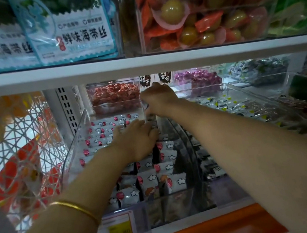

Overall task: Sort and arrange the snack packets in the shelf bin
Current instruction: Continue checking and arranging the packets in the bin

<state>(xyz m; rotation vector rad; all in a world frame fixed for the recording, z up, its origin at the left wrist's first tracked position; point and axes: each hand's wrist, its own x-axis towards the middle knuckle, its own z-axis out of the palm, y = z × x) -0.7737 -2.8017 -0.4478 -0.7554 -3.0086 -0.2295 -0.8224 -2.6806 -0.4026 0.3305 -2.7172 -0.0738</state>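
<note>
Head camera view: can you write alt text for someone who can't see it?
Two bare arms reach into a clear bin of white snack packets on a shelf; the left hand lies on the packets, the right hand at the bin's far edge. A gold bangle circles the left wrist.

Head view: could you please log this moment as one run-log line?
phase: sorting | left hand: rests on white cloud-print snack packets | right hand: at rear of clear plastic shelf bin, grip unclear
</note>
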